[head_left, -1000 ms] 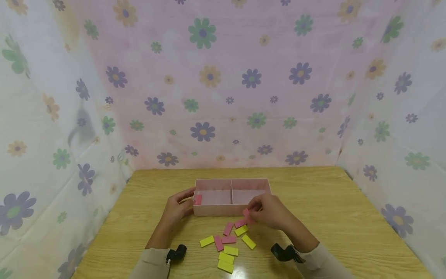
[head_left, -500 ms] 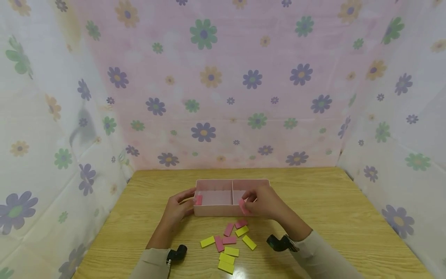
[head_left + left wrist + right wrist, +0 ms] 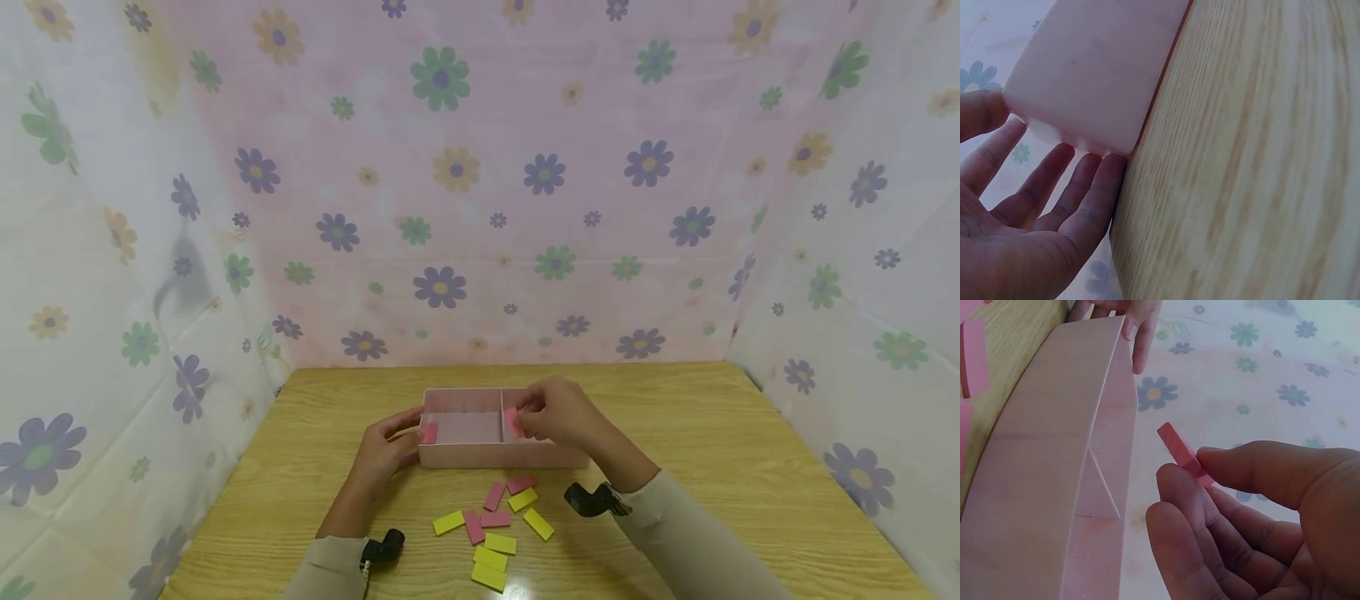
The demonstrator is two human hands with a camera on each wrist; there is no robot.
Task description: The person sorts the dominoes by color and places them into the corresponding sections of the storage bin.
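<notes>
A pale pink box (image 3: 480,455) with one divider stands on the table. At its left end is my left hand (image 3: 385,454), fairly straight fingers touching the end wall and the thumb at the rim in the left wrist view. My right hand (image 3: 558,414) pinches a pink rectangular block (image 3: 1184,453) between thumb and fingertips. In the head view that block overlaps the right compartment, close beside the divider (image 3: 501,415). Another pink block (image 3: 430,432) shows in the left compartment's front corner. The right hand hides much of the right compartment.
In front of the box, several pink blocks (image 3: 494,497) and yellow blocks (image 3: 495,557) lie loose on the wooden table (image 3: 337,417). Flowered cloth (image 3: 480,208) stands behind and at both sides. A black wrist camera (image 3: 588,500) sits on the right wrist.
My right hand has lifted the pink block from near the loose ones, carrying it up, leftward and over the box's front wall. My left hand stays at the box's left end.
</notes>
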